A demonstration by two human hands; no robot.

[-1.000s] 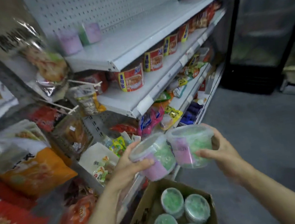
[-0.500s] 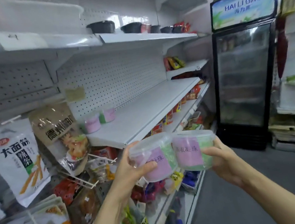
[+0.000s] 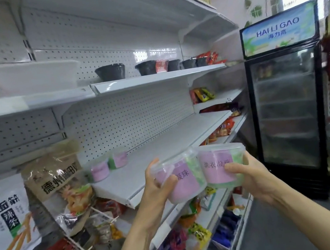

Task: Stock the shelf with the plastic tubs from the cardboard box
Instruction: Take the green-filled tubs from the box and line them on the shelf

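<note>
The left hand grips a clear plastic tub, its thumb curled across the front of the purple label and its fingers wrapped round the rim on the far side. The tub tilts toward the right. The right hand grips a second tub of the same kind, held more upright; the thumb presses the front of its purple label and the fingers curl behind the wall, mostly hidden. The two tubs touch side by side, just in front of the white metal shelf.

Both tubs are round, tapered, translucent, with snap lids, a matte purple paper label printed in Chinese characters, and green contents showing beside the label. Two more such tubs stand upright at the back left of that shelf, against its perforated white back panel.

On the shelf above sit dark round bowls. Left of the shelf hang glossy snack bags. Right of it stands a black glass-door fridge with a "HAI LI GAO" header.
</note>
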